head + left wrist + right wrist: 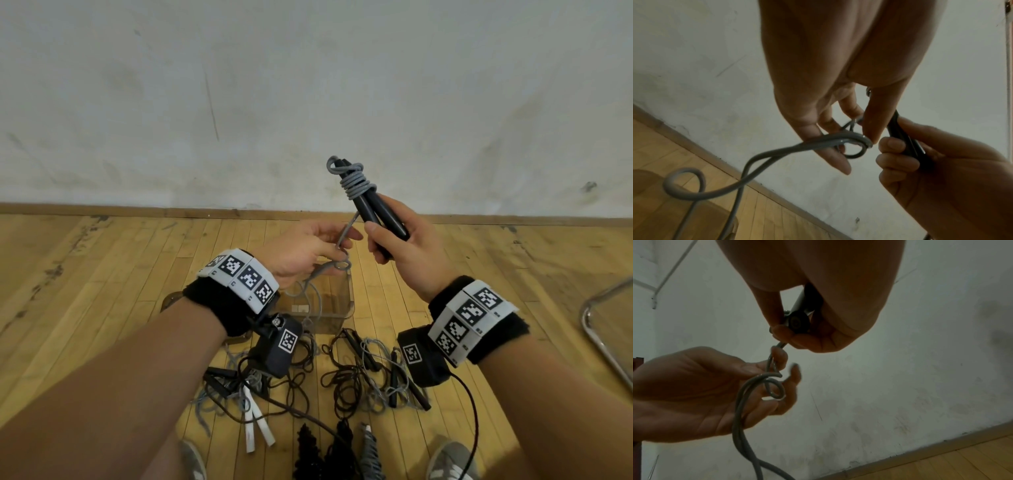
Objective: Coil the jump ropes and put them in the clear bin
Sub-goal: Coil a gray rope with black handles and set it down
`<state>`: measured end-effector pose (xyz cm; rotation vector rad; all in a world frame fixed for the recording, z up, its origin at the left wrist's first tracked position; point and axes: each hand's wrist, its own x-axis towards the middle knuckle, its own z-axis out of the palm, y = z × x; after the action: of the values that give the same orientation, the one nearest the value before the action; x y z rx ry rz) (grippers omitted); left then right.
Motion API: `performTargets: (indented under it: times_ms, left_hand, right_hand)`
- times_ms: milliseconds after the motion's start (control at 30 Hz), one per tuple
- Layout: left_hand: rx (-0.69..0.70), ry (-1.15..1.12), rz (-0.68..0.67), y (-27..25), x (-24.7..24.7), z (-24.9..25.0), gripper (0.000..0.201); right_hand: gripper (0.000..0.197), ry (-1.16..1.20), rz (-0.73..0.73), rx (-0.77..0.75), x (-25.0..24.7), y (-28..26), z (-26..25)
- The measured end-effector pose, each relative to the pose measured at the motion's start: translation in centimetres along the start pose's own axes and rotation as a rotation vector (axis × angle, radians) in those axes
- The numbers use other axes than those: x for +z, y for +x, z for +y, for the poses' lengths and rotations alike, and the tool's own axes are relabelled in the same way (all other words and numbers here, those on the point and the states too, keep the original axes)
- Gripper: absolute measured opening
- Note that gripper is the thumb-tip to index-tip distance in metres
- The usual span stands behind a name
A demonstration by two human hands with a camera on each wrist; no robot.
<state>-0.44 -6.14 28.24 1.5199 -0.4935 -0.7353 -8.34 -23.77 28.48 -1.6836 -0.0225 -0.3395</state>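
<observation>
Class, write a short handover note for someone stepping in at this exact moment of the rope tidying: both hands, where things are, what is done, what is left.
Right hand: grips the two dark handles, held up with grey rope wound round their upper part.
Left hand: pinches the loose tail of that rope, which has a small loop in it; the rest hangs down toward the clear bin.
The clear bin sits on the floor below the hands.
Done: a few turns wound.
Left: finish winding, place the bundle in the bin, then coil the tangled ropes lying near the bin.

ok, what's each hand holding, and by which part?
Right hand grips the grey jump rope's two black handles at their lower ends; left hand pinches its loose cord.
</observation>
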Motion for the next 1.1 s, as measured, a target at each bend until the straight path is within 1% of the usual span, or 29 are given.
performTargets:
  times_ms: [133,233,333,367,433,467,600,667,733,833,933,1000,1100]
  left_hand:
    - [0.026,0.029,0.018,0.1,0.1,-0.3,0.042]
    - [0.067,0.042,0.01,0.1,0.2,-0.4,0.05]
    - [0.075,0.028,0.098,0.2,0.4,-0.1,0.066]
    - [0.072,0.023,0.132,0.2,0.5,0.0,0.067]
    - [0.081,0.03,0.193,0.0,0.8,0.3,0.06]
    - [0.094,0.022,0.221,0.0,0.9,0.4,0.054]
    - [0.116,-0.139,0.275,0.1,1.1,0.7,0.026]
    - [0.105,-0.173,0.302,0.3,1.4,0.6,0.02]
    - [0.092,-0.19,0.34,0.6,1.6,0.4,0.013]
    - [0.076,-0.166,0.383,0.9,2.0,0.2,0.011]
    - [0.07,-0.162,0.389,1.0,2.4,0.1,0.007]
    - [0.061,-0.174,0.403,1.1,2.4,0.1,0.01]
    - [0.047,-0.194,0.42,1.1,2.2,0.0,0.021]
  right_hand:
    - [0.044,-0.045,-0.004,-0.009,0.2,0.1,0.1]
    - [0.043,-0.127,0.054,-0.025,0.0,0.4,0.3]
    - [0.046,-0.27,0.125,-0.036,-0.6,0.8,0.8]
    - [0.046,-0.342,0.14,-0.046,-0.8,0.8,1.0]
    - [0.048,-0.471,0.145,-0.064,-0.8,0.8,1.4]
    - [0.049,-0.512,0.141,-0.068,-0.7,0.8,1.5]
    - [0.053,-0.618,0.174,-0.077,-0.4,0.8,1.6]
    - [0.054,-0.664,0.195,-0.082,-0.5,0.9,1.6]
    - [0.054,-0.749,0.183,-0.083,-0.4,0.7,1.6]
    - [0.055,-0.848,0.178,-0.051,-0.2,0.5,1.6]
    - [0.055,-0.923,0.177,-0.042,-0.1,0.6,1.9]
    - [0.056,-0.959,0.174,-0.05,0.2,0.7,2.4]
    - [0.054,-0.994,0.14,-0.073,0.8,0.7,3.2]
